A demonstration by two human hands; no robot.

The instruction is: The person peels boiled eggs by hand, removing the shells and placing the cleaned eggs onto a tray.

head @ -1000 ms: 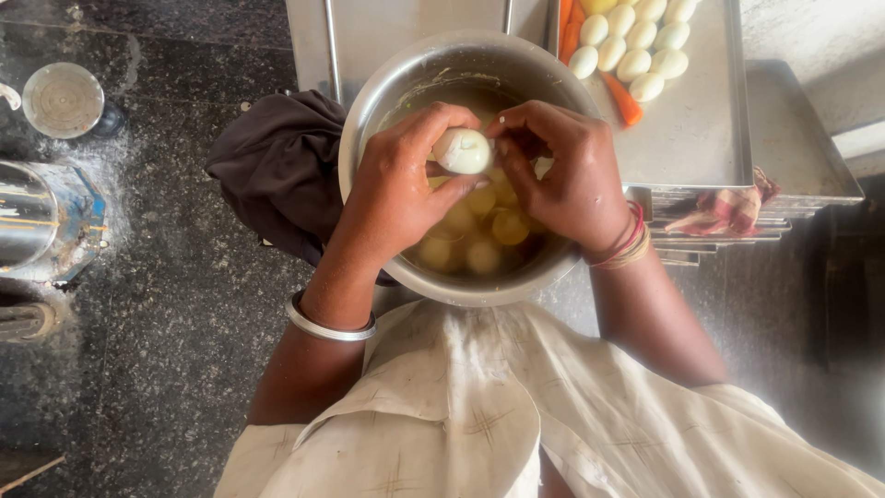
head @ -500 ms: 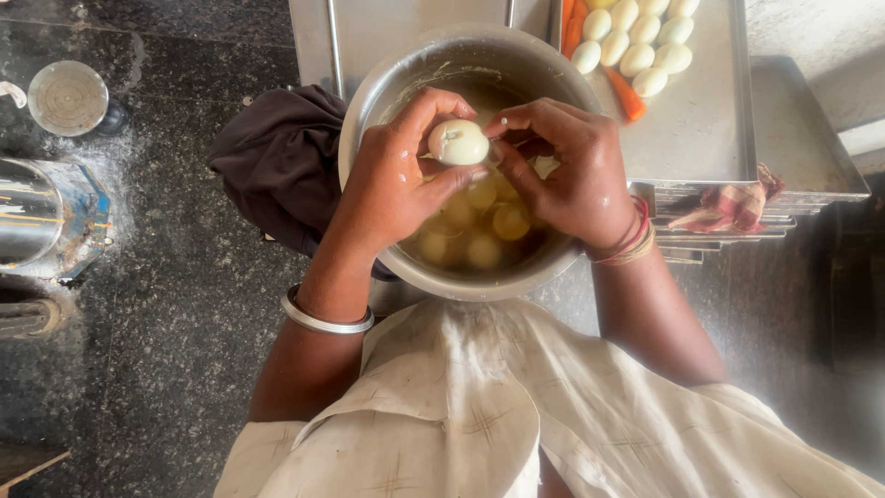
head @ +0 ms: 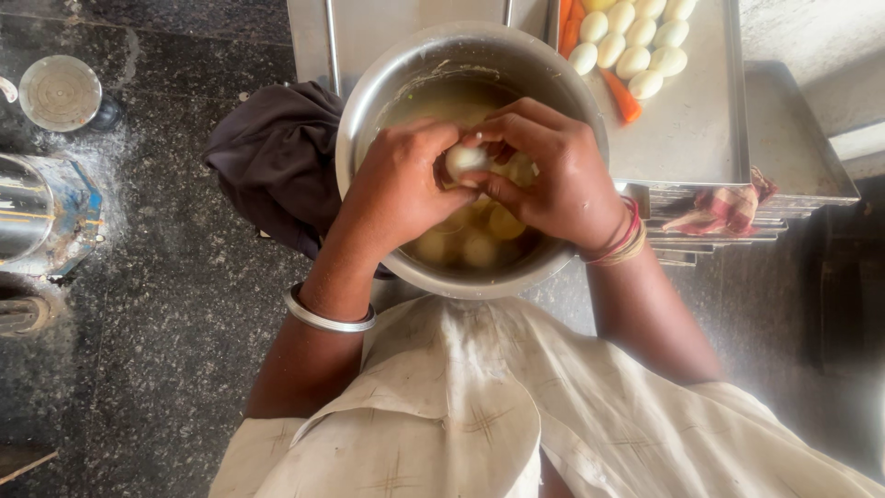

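Both hands meet over a round steel bowl (head: 369, 101) at the middle of the view. My left hand (head: 396, 189) cups a pale, egg-shaped piece (head: 464, 159), and the fingertips of my right hand (head: 548, 175) pinch the same piece from the right. Most of it is hidden by the fingers. Below the hands, several yellowish round pieces (head: 479, 244) lie in cloudy liquid inside the bowl. A metal bangle sits on my left wrist and red threads on my right.
A steel tray (head: 691, 129) behind the bowl carries several peeled white pieces (head: 631, 46) and orange carrot sticks (head: 619, 97). A dark cloth (head: 277, 161) lies left of the bowl. Steel vessels (head: 37, 212) and a small steel cup (head: 60, 92) stand on the dark stone floor at left.
Both hands have closed tighter around the pale piece, which now shows less between the fingers. The bowl and tray stay where they were.
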